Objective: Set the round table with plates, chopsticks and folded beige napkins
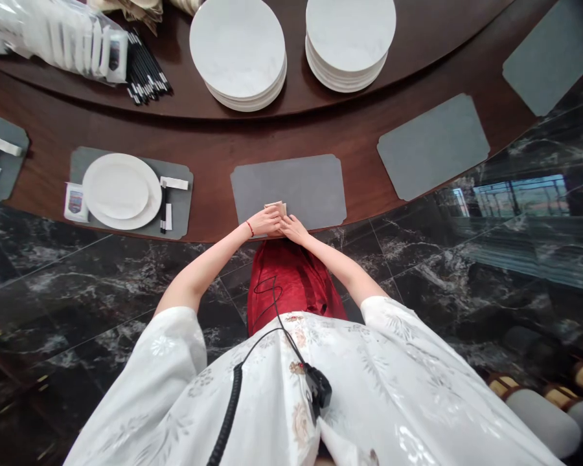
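Note:
My left hand [268,221] and my right hand [294,228] meet at the near edge of a grey placemat [296,184]. Between them is a small folded beige cloth [278,207], with my fingers closed over it and its upper edge showing. Its lower part is hidden behind the hands. The fingertips of both hands touch or nearly touch each other.
To the left, another placemat [179,223] carries stacked white plates [121,188], black chopsticks [163,208] and a white packet [76,202]. Plate stacks [238,52] [350,35], loose chopsticks [146,71] and bagged packets [68,39] sit on the raised turntable [175,103].

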A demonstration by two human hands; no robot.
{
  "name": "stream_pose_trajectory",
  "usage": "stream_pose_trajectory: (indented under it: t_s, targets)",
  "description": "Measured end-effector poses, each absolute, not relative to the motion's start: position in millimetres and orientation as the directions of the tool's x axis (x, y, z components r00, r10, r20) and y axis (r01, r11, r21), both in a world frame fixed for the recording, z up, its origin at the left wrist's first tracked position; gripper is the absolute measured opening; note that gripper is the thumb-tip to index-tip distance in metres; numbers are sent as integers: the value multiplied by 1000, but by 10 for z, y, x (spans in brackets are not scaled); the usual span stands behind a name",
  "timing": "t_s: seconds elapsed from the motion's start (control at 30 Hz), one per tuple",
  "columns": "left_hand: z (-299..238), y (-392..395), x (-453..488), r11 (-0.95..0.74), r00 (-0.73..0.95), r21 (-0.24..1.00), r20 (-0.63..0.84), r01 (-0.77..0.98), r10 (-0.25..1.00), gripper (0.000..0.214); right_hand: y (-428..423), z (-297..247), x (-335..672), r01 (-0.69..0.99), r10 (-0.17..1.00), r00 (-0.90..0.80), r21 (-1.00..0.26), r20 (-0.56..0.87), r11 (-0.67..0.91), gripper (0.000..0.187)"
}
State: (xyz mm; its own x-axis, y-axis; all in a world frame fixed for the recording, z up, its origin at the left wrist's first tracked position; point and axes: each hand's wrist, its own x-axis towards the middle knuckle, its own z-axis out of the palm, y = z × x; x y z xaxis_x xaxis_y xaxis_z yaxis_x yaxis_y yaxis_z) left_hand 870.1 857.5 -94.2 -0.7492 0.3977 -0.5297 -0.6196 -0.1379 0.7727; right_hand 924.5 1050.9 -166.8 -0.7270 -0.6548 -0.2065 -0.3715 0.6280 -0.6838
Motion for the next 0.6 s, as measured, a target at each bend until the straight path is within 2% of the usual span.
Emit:
stream_pose_trajectory:
  t_s: [0.1,0.17,0.23,0.33,0.43,0.53,0.6]
  targets:
    - [-908,8628,8643,-179,-688,696,-574,-695,444,22,10571,-1680,9207,-416,-698,-697,-700,-164,580,44]
    - [-908,8646,8596,-197,-719,715,-560,-670,412,24,10619,-1700,9189,-427,-709,-688,-703,-155,569,47]
    - [-919,8656,8552,-159,-772,788,-506,-595,384,26,10662,-1722,9183,-416,-703,-693,-706,-163,573,49]
    - [-948,8687,8521,-71,-801,860,-436,-505,409,28,10706,-1735,9173,-364,-689,-702,-742,-178,562,49]
    - [-991,8749,8548,-10,-839,904,-393,-428,377,27,10708,-1712,9122,-290,-711,-684,-834,-162,469,44]
    - [-1049,8805,8589,92,-915,964,-265,-249,305,26,10672,-1694,9024,-241,-750,-648,-897,-136,371,34]
    - [-1100,8817,8584,192,-889,975,-187,-114,419,24,10657,-1705,8957,-226,-777,-614,-912,-141,344,30]
